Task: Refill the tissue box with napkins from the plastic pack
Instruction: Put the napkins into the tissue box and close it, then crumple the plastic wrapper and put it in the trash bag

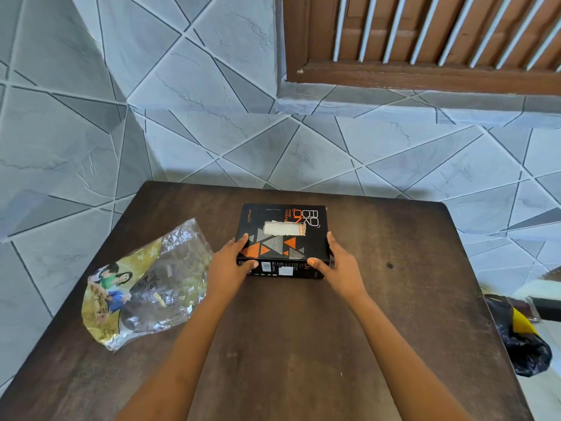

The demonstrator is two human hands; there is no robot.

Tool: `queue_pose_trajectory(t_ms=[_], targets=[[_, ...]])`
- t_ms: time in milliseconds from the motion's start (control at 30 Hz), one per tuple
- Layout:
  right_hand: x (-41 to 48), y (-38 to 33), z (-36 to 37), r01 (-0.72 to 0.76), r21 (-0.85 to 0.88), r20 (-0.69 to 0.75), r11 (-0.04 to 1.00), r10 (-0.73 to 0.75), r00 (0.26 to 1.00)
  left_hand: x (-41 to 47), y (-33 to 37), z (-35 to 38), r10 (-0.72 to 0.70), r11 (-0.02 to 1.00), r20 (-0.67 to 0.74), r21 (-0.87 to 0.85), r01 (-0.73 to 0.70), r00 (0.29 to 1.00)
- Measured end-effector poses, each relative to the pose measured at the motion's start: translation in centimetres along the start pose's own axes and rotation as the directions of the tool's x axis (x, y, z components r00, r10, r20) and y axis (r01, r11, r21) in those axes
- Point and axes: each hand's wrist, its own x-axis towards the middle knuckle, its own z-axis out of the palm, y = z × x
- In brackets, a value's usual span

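Note:
A black tissue box (282, 238) with orange and grey triangles lies flat on the dark wooden table (394, 299). White napkins (282, 228) show through the slot in its top. My left hand (230, 264) grips the box's near left corner, thumb on the front face. My right hand (337, 265) holds the near right corner the same way. The plastic pack (145, 287), clear with a yellow printed end, lies flattened and crumpled on the table left of the box; I see no napkins in it.
Grey tiled walls rise right behind the table's far edge, and a brown wooden shutter (425, 41) sits at the upper right. A black and yellow bag (522, 338) lies on the floor beyond the table's right edge.

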Motion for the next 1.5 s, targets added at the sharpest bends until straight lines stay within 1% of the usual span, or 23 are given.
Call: queue_pose_trajectory(t_ms=[133,300,500,567,633,700,767,867,933,967,1000,1067,1133,1167,1233,1300,1367,1433,1500], targets=[[3.1,-0.7,0.8,-0.02,-0.024,-0.042,1.0,0.019,0.999,4.0,0.4,-0.2,0.005,0.998,-0.017,0.07,-0.004,1.0],[5.9,-1.2,1.2,-0.057,-0.031,-0.082,0.998,0.055,0.995,7.0,0.6,-0.1,0.016,0.997,-0.015,0.073,-0.015,1.0],[6.8,-1.2,1.2,-0.099,-0.103,-0.074,0.99,0.092,0.993,8.0,0.4,-0.1,0.032,0.992,0.018,0.125,-0.034,0.999],[6.4,-1.3,1.5,-0.109,-0.175,-0.097,0.979,0.093,0.991,7.8,0.3,-0.4,0.036,0.992,0.034,0.122,-0.04,0.999],[5.4,-1.8,2.2,-0.082,-0.26,-0.196,0.962,0.031,0.98,7.2,0.0,-1.0,0.048,0.994,0.022,0.094,-0.05,0.999],[3.7,-2.9,3.1,-0.026,-0.293,-0.29,0.956,-0.063,0.955,6.0,-0.1,-1.9,0.075,0.997,-0.016,0.035,-0.075,0.997],[1.8,-4.2,4.8,0.049,-0.321,-0.295,0.946,-0.149,0.944,4.1,-0.8,-3.3,0.066,0.997,-0.07,-0.032,-0.069,0.995],[-0.4,-5.9,8.3,0.202,-0.304,-0.158,0.931,-0.258,0.953,0.4,-2.8,-6.0,0.001,0.998,-0.191,-0.055,-0.012,0.982],[-0.9,-6.9,11.0,0.294,-0.232,0.011,0.927,-0.3,0.954,-1.9,-5.1,-8.3,-0.096,0.995,-0.295,-0.024,0.093,0.951],[-1.2,-7.8,12.9,0.329,-0.194,0.121,0.924,-0.311,0.943,-3.4,-7.0,-10.0,-0.189,0.982,-0.348,-0.039,0.187,0.918],[-0.9,-7.9,13.9,0.322,-0.163,0.192,0.932,-0.29,0.937,-4.0,-8.4,-10.8,-0.265,0.963,-0.381,-0.056,0.264,0.886],[-0.3,-8.5,16.1,0.24,-0.111,0.3,0.964,-0.198,0.933,-5.4,-12.2,-12.5,-0.407,0.901,-0.399,-0.025,0.434,0.822],[0.6,-8.8,18.0,0.148,-0.142,0.383,0.979,-0.083,0.92,-5.8,-15.9,-13.2,-0.509,0.842,-0.316,0.009,0.539,0.801],[1.3,-8.8,18.8,0.123,-0.191,0.409,0.974,-0.035,0.912,-5.5,-17.7,-13.1,-0.547,0.829,-0.238,-0.023,0.559,0.802],[2.3,-8.6,20.3,0.115,-0.308,0.422,0.944,0.027,0.906,-3.4,-24.3,-10.8,-0.535,0.842,-0.118,-0.15,0.518,0.837],[2.9,-8.3,21.4,0.112,-0.387,0.404,0.915,0.059,0.913,-2.3,-26.1,-9.4,-0.493,0.852,-0.057,-0.237,0.468,0.868],[3.2,-7.9,22.4,0.115,-0.436,0.388,0.892,0.071,0.919,-2.3,-24.0,-9.5,-0.465,0.855,-0.023,-0.271,0.443,0.885],[3.1,-7.9,23.1,0.147,-0.485,0.367,0.862,0.048,0.929,-3.8,-18.2,-11.0,-0.458,0.854,0.006,-0.274,0.442,0.889],[2.8,-8.2,23.4,0.152,-0.465,0.337,0.872,0.016,0.941,-3.8,-16.6,-10.7,-0.453,0.85,0.038,-0.283,0.444,0.891]])
